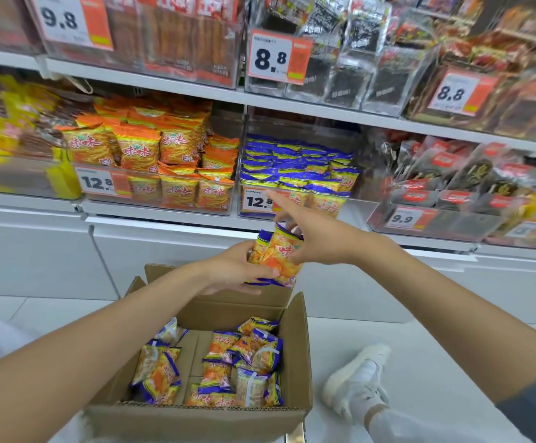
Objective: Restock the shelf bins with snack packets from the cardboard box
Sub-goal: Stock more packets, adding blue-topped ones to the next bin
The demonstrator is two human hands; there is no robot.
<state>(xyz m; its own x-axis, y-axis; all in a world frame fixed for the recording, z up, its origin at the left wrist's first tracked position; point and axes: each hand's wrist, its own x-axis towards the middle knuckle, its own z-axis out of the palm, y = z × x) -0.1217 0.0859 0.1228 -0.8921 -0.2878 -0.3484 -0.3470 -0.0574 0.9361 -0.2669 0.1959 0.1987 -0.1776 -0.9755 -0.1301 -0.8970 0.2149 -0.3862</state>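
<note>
The left hand (237,266) grips a bunch of blue packets (277,255) over the cardboard box (297,346) as supply; the right hand (317,239) pinches one, probably for the blue bin (330,199).

Glossy plastic-film snack packets (276,257), matt corrugated cardboard box (295,362), clear smooth plastic shelf bins (292,129).
</note>
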